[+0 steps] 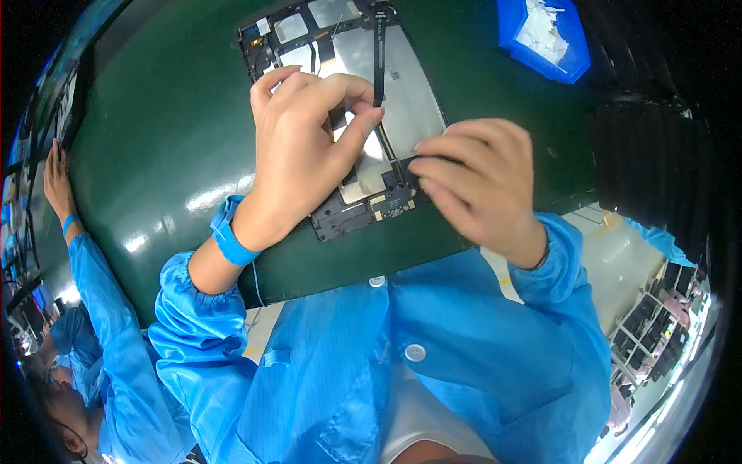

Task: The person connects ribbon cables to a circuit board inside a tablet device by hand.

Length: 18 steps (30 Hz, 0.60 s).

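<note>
An opened tablet lies on the green table with its inner metal plate, black frame and small circuit boards showing. My left hand is over its left half, thumb and forefinger pinched on a black flat ribbon cable. That cable rises from the tablet's top end to my fingertips. Below them, a narrow dark strip runs down to a small circuit board at the near end. Beside the tablet's lower right edge is my right hand, slightly blurred, its fingertips drawn together. What they hold, if anything, is hidden.
A blue bin with white scraps stands at the far right of the green tabletop. My left wrist wears a blue strap with a thin cord hanging down. At left, another person's blue-sleeved arm reaches along the table's edge.
</note>
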{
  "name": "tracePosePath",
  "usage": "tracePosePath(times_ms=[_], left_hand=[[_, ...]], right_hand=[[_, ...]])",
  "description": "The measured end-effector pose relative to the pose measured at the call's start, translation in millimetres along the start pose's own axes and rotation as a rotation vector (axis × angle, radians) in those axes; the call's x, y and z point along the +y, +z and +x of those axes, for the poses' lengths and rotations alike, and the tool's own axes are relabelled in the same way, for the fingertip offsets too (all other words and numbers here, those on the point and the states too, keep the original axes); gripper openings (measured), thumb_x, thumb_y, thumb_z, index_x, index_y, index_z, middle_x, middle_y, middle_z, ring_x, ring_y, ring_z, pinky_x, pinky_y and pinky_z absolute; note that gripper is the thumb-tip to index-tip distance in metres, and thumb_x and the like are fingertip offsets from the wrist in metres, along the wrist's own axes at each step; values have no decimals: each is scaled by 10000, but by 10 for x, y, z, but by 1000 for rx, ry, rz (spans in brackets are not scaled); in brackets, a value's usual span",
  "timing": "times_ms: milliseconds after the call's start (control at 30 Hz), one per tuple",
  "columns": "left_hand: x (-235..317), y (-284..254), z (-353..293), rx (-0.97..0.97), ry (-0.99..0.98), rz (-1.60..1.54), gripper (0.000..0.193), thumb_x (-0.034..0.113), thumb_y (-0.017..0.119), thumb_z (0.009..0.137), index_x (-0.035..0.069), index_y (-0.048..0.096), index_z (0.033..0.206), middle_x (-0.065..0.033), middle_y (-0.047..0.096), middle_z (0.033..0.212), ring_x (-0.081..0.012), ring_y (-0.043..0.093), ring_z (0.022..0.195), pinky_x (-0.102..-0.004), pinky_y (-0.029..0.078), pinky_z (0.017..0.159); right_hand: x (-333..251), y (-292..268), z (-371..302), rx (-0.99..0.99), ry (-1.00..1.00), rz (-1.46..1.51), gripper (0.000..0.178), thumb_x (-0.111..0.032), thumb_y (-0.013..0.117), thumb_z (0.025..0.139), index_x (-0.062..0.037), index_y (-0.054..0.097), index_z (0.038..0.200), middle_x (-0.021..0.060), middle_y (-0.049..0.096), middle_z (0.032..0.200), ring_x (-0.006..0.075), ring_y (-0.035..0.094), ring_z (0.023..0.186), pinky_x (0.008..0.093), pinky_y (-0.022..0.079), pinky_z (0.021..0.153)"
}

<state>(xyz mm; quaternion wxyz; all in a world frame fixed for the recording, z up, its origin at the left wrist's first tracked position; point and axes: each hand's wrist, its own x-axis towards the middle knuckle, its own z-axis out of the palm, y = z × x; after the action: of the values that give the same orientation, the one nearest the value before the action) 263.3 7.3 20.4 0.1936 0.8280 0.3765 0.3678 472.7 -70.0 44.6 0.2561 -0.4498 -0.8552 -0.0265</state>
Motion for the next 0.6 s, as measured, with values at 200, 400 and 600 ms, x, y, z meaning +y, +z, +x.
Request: tracePosePath(times_ms=[200,400,600], left_hand=[[5,26,5,8,17,10,101,137,739,758,127,685,843,51,631,680,-146,518,643,-354,330,910],[4,23,5,13,19,6,94,145,741,758,126,681,827,53,623,671,-147,511,635,-344,333,885],[-12,-1,1,8,11,21,88,157,740,756,128,674,805,49,626,677,-154,524,650,-343,331,876]], right_hand=[[-108,107,-33,-8,87,121,158,-159,724,707,-157,690,861,-29,625,928,201,567,896,377,410,815],[-114,96,2,-26,141,183,160,-91,737,687,-130,723,842,-6,668,936,223,573,881,359,409,795],[-129,104,46,-29,152,207,155,-80,732,685,-124,718,834,-2,667,926,225,573,881,357,410,789]])
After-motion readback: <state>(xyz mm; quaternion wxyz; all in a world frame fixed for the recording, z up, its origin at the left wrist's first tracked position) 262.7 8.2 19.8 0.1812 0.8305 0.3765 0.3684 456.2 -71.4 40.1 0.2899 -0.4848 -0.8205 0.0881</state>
